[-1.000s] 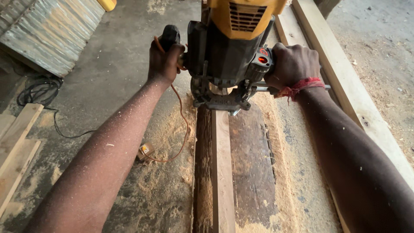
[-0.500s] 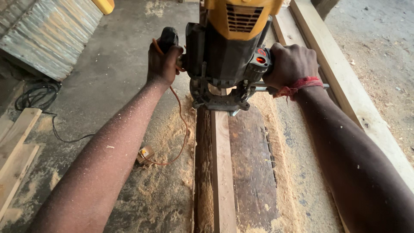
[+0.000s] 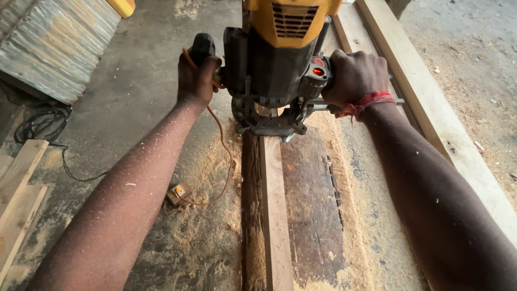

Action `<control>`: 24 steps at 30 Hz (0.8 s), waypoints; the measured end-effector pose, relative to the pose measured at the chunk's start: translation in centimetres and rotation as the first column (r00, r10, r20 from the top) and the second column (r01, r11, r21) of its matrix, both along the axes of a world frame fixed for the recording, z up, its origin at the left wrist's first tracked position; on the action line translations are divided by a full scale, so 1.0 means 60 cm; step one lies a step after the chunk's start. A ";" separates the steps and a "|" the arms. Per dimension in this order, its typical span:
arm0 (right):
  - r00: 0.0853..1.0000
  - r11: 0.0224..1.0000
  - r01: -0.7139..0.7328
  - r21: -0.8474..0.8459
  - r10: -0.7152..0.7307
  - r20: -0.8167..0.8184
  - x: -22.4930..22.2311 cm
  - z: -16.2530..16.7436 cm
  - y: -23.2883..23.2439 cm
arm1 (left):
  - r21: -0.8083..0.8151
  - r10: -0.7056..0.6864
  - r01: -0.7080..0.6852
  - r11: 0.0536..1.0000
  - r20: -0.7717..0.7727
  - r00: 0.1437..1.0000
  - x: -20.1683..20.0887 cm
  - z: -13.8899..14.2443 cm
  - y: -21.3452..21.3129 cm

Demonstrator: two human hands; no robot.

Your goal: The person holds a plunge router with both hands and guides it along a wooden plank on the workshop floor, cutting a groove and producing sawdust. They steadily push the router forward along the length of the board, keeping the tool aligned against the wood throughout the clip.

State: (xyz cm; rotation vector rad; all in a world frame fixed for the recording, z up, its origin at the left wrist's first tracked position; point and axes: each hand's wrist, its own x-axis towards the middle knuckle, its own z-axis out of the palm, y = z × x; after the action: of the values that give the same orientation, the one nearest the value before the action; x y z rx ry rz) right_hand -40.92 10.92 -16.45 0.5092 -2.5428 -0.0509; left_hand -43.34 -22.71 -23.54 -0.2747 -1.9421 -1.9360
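A yellow and black power router stands on the top edge of a narrow wooden plank that runs away from me. My left hand grips the router's black left handle, and my right hand grips its right handle; a red string is tied round that wrist. A thin orange cord hangs from the left handle down to a small block on the ground. Sawdust dusts my left forearm.
Sawdust lies in heaps on both sides of the plank. A dark board lies right of it, and a long pale timber runs along the right. Corrugated metal sheet, a black cable and pale planks lie at left.
The router and both hands have slid a little farther away along the plank. Both grips are unchanged.
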 end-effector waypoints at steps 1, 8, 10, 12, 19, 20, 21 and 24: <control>1.000 1.000 -0.007 -0.003 0.007 0.001 -0.001 0.000 0.000 | 0.005 0.004 -0.004 1.000 -0.001 1.000 -0.001 -0.002 0.000; 0.999 1.000 0.024 0.001 -0.024 0.043 -0.001 0.004 -0.006 | 0.023 -0.004 0.003 1.000 0.021 1.000 -0.005 0.001 0.002; 0.999 1.000 0.022 0.007 -0.022 0.045 -0.001 0.008 -0.008 | 0.014 -0.002 0.002 1.000 0.011 1.000 -0.003 0.005 0.003; 0.991 0.998 0.059 0.011 -0.060 0.120 -0.002 0.014 -0.010 | -0.010 0.010 -0.009 1.000 0.031 0.999 0.001 0.010 0.002; 0.944 0.994 0.095 0.061 -0.109 0.310 -0.009 0.044 -0.014 | 0.037 -0.030 0.028 0.999 0.066 0.997 0.005 0.030 0.010; 0.939 0.991 0.106 0.077 -0.126 0.321 -0.011 0.051 -0.013 | 0.054 -0.032 0.028 0.998 0.074 0.997 0.001 0.037 0.012; 0.931 0.988 0.120 0.094 -0.145 0.335 -0.012 0.057 -0.012 | 0.028 -0.031 0.028 0.999 0.108 0.994 -0.002 0.044 0.012; 0.911 0.987 0.109 0.117 -0.146 0.385 -0.025 0.079 -0.010 | 0.006 -0.019 0.018 1.000 0.184 0.983 -0.013 0.068 0.015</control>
State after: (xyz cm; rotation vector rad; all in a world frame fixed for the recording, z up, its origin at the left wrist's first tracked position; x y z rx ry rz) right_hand -42.40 10.32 -11.73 0.4202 -2.9791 -0.1275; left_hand -44.12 -21.82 -19.46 -0.1157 -2.0558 -2.0416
